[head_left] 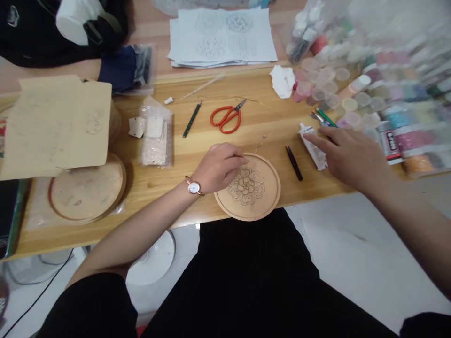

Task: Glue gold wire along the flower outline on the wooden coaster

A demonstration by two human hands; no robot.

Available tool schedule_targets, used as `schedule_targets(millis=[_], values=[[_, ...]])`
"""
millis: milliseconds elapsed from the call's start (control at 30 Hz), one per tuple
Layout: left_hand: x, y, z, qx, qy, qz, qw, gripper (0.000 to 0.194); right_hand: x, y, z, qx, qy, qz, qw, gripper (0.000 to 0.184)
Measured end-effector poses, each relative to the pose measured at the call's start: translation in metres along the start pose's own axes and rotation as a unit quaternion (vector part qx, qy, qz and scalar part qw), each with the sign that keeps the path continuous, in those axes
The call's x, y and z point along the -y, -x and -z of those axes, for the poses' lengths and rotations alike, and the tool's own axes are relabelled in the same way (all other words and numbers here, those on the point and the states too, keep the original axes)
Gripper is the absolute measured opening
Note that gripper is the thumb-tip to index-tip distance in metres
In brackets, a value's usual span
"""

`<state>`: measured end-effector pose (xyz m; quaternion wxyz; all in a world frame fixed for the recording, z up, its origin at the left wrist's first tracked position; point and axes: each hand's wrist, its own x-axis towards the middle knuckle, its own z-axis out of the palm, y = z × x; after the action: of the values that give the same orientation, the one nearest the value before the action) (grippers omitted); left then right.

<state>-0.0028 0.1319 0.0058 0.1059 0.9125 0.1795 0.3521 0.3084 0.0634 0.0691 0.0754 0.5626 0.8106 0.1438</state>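
Observation:
My left hand, with a watch on its wrist, rests over the left rim of a round wooden plate. Its fingers are curled together, and whatever they may hold is hidden. A line-drawn flower covers the plate's middle. My right hand has its index finger stretched out over a white glue tube; whether the thumb grips the tube cannot be seen. Between the plate and the tube lie black tweezers. Orange-handled scissors and a dark green pencil lie behind the plate.
Paint pots and bagged supplies crowd the right side, with a B-7000 tube there. Printed sheets lie at the back, near a crumpled tissue. Leftward are a bagged packet, cardboard and another round plate.

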Motion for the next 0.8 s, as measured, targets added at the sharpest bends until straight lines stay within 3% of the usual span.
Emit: schedule_targets(millis=[100, 167, 200, 300, 433, 500, 600, 700, 800], values=[[-0.002, -0.004, 0.008, -0.001, -0.079, 0.009, 0.997, 0.019, 0.023, 0.002, 0.004, -0.085, -0.079, 0.047, 0.992, 0.029], [-0.017, -0.009, 0.018, 0.005, -0.153, -0.001, 0.988, 0.019, 0.036, 0.003, 0.002, -0.093, -0.121, 0.071, 0.986, 0.030], [-0.030, -0.013, 0.024, 0.010, -0.182, -0.008, 0.983, 0.019, 0.041, 0.002, 0.000, -0.079, -0.129, 0.065, 0.986, 0.030], [-0.085, -0.018, 0.033, 0.093, -0.186, 0.028, 0.978, 0.020, 0.054, -0.003, -0.005, -0.004, -0.123, -0.025, 0.992, 0.033], [-0.144, -0.008, 0.009, 0.160, -0.150, 0.033, 0.975, 0.053, 0.061, -0.013, -0.002, 0.076, -0.138, -0.147, 0.976, 0.041], [-0.153, 0.001, -0.010, 0.178, -0.162, 0.060, 0.969, 0.055, 0.060, -0.015, 0.000, 0.097, -0.167, -0.170, 0.966, 0.045], [-0.151, 0.013, -0.025, 0.140, -0.175, 0.099, 0.970, 0.031, 0.051, -0.011, 0.002, 0.082, -0.226, -0.169, 0.956, 0.043], [-0.147, 0.023, -0.017, 0.091, -0.165, 0.118, 0.975, 0.025, 0.039, -0.002, 0.005, 0.045, -0.295, -0.115, 0.948, 0.029], [-0.146, 0.037, 0.003, 0.084, -0.152, 0.131, 0.976, 0.028, 0.032, 0.006, 0.011, 0.028, -0.373, -0.010, 0.927, 0.024]])
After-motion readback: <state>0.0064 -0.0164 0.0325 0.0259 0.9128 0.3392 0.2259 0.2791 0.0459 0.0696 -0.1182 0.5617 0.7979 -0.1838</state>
